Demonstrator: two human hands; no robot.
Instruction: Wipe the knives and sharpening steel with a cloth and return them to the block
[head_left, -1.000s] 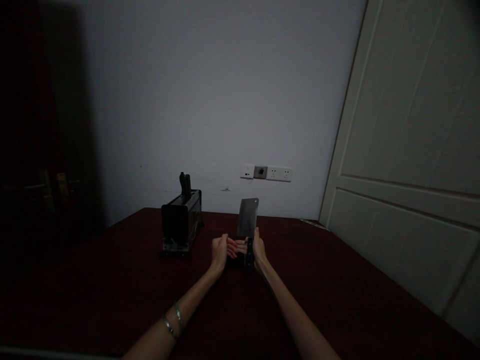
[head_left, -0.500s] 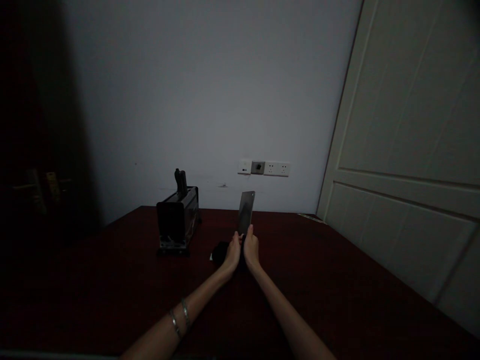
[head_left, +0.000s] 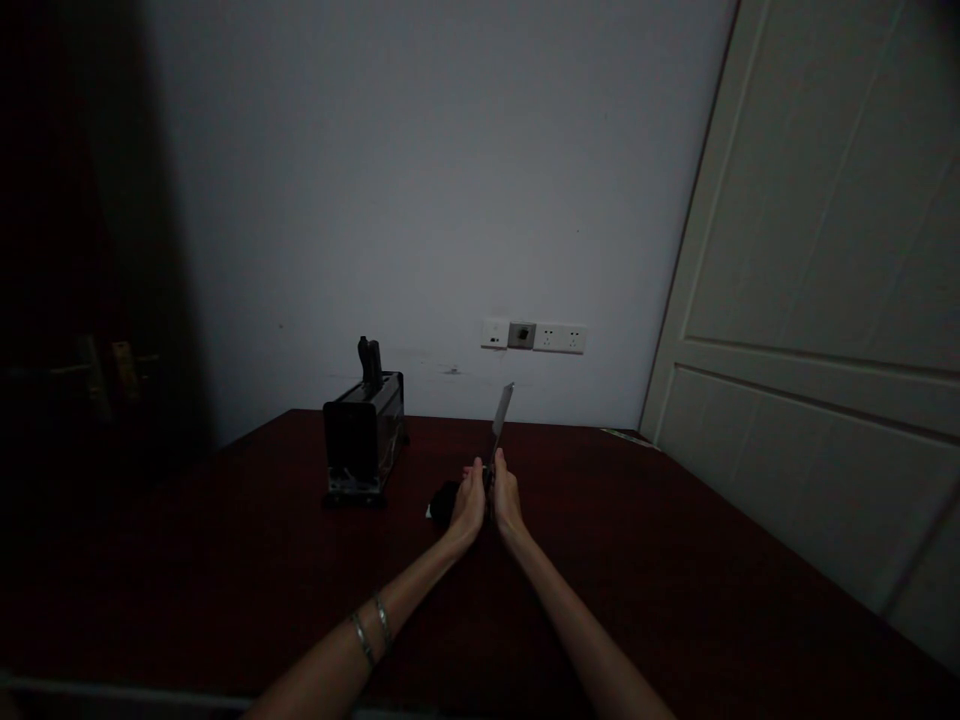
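Note:
A kitchen cleaver [head_left: 503,408] points up and away over the table, its metal blade turned nearly edge-on to me. Its handle sits between my two palms and is mostly hidden by them. My left hand [head_left: 469,502] presses from the left and my right hand [head_left: 507,498] from the right, the fingers of both fairly straight and facing each other. Beside my left hand lies a black bunched item [head_left: 443,501] with a small white tag; its kind cannot be made out. Two bracelets [head_left: 373,628] circle my left forearm.
A black knife block [head_left: 352,445] with upright black handles [head_left: 370,362] stands to the left on the dark red table [head_left: 660,560]. Behind is a pale wall with switches and sockets [head_left: 533,336]. A white panelled door [head_left: 810,300] rises on the right.
The cleaver has turned about its handle between my palms, so its blade shows narrower than before. My hands remain pressed around it; the whole view has shifted slightly.

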